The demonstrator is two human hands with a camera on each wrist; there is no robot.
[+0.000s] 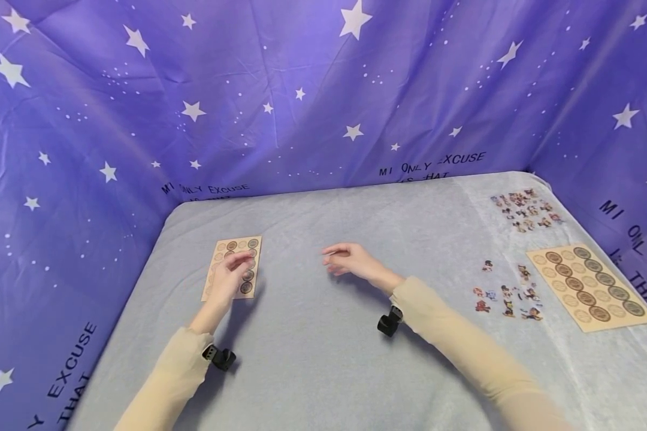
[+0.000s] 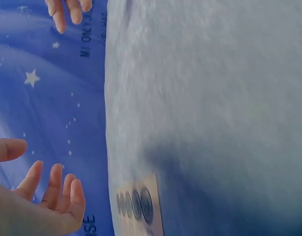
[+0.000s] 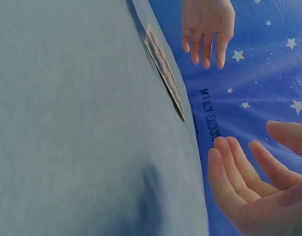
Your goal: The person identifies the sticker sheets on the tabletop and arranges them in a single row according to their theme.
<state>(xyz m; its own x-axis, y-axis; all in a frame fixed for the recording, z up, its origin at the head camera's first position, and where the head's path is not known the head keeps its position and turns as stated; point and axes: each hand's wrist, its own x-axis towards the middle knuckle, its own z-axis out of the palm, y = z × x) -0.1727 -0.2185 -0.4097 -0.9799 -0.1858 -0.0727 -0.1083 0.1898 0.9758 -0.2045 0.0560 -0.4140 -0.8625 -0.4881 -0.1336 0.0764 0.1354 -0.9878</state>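
In the head view my left hand (image 1: 228, 276) hovers over a tan card (image 1: 210, 290) printed with rows of dark and pale round marks. Its fingers are loosely bent, and the left wrist view shows nothing between thumb and fingers. Part of the card is hidden beneath that hand. My right hand (image 1: 351, 261) hangs above the middle of the grey cloth, its fingers relaxed and parted from the thumb. Nothing is in it in the right wrist view, where the palm (image 3: 269, 206) faces up toward the camera.
On the right of the cloth-covered table (image 1: 313, 359) lies a second tan card (image 1: 593, 287) with round marks. Small colourful figure stickers (image 1: 508, 293) lie left of it, and another group of figure stickers (image 1: 525, 211) lies farther back. A purple starred curtain (image 1: 280, 78) encloses the table.
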